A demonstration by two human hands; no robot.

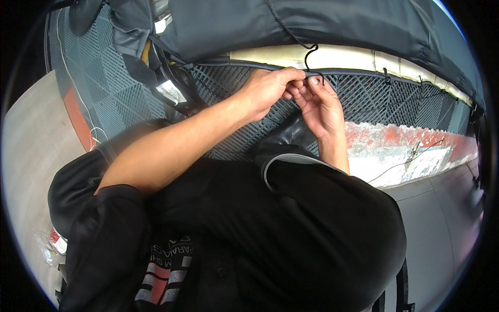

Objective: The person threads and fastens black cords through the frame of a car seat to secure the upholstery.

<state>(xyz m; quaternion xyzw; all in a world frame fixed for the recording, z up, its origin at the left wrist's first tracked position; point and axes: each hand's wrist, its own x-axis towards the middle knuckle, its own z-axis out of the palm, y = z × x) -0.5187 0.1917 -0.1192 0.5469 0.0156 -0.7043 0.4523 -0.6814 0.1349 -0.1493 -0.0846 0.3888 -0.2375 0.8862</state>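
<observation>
Against the dark tube edge [364,73], both hands pinch 1 thin black cord [310,54] — left hand [267,91], right hand [317,101], fingertips pressed together. Cord loops just above; it could slip free if either pinch loosens.

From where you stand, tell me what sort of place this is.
Probably a workshop or outdoor work yard. Both hands, left hand and right hand, work a thin black cord at the edge of a dark mesh panel under a dark fabric cover, beside a concrete floor.

Single head-worn fisheye view, facing steeply down past the wearer's chest; hands [296,93] close, upper centre, against dark mesh panel [374,99]. Edges bend near rim.
</observation>
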